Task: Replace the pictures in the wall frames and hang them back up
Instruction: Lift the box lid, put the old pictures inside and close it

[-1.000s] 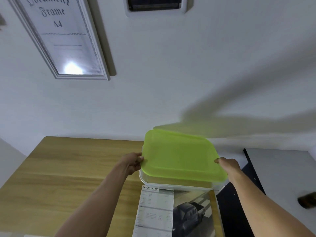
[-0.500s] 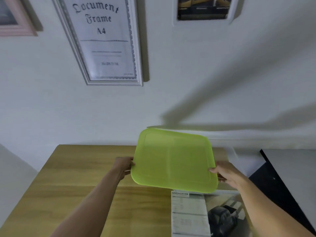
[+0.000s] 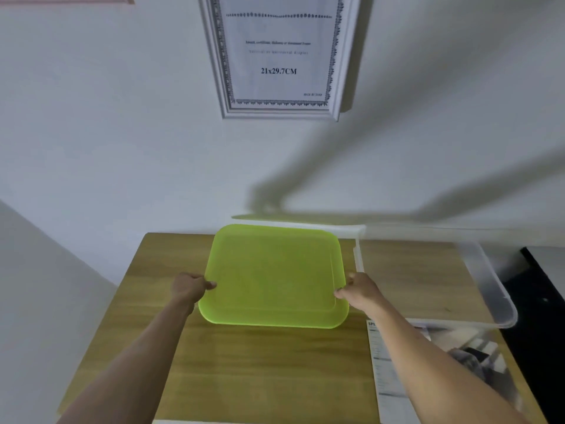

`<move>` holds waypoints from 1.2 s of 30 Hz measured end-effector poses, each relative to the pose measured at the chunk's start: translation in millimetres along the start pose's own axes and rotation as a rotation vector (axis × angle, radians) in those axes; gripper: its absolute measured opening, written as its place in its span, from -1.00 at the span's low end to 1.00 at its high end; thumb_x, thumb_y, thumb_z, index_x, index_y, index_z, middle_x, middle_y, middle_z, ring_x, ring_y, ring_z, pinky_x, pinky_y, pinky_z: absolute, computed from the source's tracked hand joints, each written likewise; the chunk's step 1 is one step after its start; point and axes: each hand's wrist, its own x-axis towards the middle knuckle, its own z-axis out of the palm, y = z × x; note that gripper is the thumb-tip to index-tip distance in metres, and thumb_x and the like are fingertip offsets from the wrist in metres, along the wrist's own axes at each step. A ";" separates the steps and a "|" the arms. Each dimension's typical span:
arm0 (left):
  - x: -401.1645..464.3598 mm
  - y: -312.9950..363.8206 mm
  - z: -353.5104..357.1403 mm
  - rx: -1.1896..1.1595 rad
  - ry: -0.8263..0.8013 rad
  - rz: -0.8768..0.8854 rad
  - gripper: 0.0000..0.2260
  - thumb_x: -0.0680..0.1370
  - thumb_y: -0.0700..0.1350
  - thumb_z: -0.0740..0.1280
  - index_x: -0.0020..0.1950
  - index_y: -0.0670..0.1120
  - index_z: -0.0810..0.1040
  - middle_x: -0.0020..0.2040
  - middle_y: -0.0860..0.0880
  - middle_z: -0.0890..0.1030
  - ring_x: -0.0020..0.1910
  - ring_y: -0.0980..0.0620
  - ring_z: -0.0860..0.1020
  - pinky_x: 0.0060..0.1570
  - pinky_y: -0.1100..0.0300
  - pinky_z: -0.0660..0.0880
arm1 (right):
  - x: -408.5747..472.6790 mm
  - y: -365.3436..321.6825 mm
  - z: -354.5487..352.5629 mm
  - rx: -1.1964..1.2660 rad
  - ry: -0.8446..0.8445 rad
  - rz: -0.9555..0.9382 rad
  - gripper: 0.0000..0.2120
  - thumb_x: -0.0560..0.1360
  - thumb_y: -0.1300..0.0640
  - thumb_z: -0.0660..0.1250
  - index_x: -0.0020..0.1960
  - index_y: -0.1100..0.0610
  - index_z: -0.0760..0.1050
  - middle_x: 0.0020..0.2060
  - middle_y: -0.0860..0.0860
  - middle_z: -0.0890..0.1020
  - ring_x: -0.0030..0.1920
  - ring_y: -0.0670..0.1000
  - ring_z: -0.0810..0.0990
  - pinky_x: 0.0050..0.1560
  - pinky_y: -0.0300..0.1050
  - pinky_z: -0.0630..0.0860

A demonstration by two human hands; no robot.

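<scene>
We see a silver-white document frame (image 3: 276, 56) hung upright on the wall, placeholder sheet reading 21x29.7CM inside. A printed picture sheet (image 3: 394, 377) lies flat on the table's right side, partly under a clear box.

The translucent lime-green rectangular plastic lid (image 3: 273, 276) looks smooth and faintly frosted. The light wooden tabletop (image 3: 269, 371) shows matt grain. The clear plastic storage box (image 3: 489, 289) is glossy, as is the printed paper sheet (image 3: 394, 393). The white moulded wall frame (image 3: 227, 87) has a ridged, satin finish.

Lime-green lid (image 3: 275, 276), pale wood-grain table (image 3: 275, 368), white ornate-bordered frame (image 3: 276, 111), clear box (image 3: 495, 301).
</scene>
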 end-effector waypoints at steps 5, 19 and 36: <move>20.0 -20.7 9.4 0.099 0.040 -0.003 -0.75 0.33 -0.26 0.57 -0.03 -0.28 0.69 -0.09 -0.20 0.66 -0.06 -0.12 0.60 -0.06 0.07 0.50 | 7.0 -0.9 30.7 -0.073 0.013 0.046 -0.63 0.46 0.30 0.40 0.26 0.21 0.52 0.18 0.12 0.63 0.08 0.11 0.61 0.13 -0.06 0.55; 17.0 -33.1 36.3 0.423 0.125 0.071 -0.64 0.43 -0.16 0.42 0.22 -0.19 0.58 0.22 -0.23 0.54 0.15 -0.26 0.53 -0.02 -0.03 0.50 | 2.6 -12.9 49.3 -0.112 0.004 0.051 -0.37 0.57 0.16 0.27 0.59 0.11 0.13 0.47 0.07 0.36 0.35 0.12 0.49 0.23 -0.02 0.48; -162.0 2.6 252.0 0.489 -0.374 0.353 -0.68 0.42 0.00 0.41 -0.43 -0.08 0.39 -0.43 -0.01 0.47 -0.44 -0.01 0.43 -0.41 0.18 0.36 | -60.0 116.8 -167.5 0.307 0.509 -0.189 -0.82 0.51 0.18 0.35 -0.19 0.28 0.61 -0.33 0.25 0.64 -0.43 0.07 0.55 -0.31 0.01 0.56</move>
